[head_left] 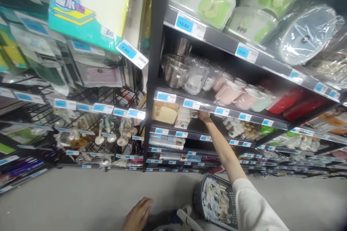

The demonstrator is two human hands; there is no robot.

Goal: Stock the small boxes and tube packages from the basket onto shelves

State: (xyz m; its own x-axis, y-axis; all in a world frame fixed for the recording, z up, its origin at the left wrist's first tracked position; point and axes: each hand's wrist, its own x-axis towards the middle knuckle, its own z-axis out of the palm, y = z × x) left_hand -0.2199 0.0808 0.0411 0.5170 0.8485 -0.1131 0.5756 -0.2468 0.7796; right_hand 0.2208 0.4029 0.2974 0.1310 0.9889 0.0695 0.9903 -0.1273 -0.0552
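My right hand reaches at arm's length into a middle shelf, under the price tags. Its fingers are closed at a small white pack with a green print, though the shelf edge and the hand hide part of the grip. Just left of it stand stacked white packs and a cream-coloured plastic container. Low in the view, over the floor, my left hand hangs with loosely bent fingers and holds nothing.
A grey basket full of small packaged goods stands on the floor below my right arm. Metal cups and pink wrapped containers fill the shelf above. Hanging utensils and a dark upright post are at left.
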